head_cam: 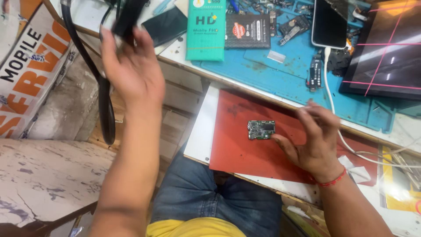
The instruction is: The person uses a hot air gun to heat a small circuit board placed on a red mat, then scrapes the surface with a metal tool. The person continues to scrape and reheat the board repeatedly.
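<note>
Left hand [131,66]: raised off the bench, fingers closed round a black tool [127,17] with a trailing hose [103,87].
Right hand [315,136]: loosely open, fingertips steadying the small green circuit board [261,130] on the red mat [245,149].
Risk: hose could snag — or the board skid from that light touch.

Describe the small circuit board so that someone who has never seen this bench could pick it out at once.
Find the red mat on the white pull-out board in front of the person's lap, below the blue work mat. Near its middle lies the small circuit board, with the right hand touching its right edge. It is the only thing on the red; the other loose parts lie on the blue mat.
</note>
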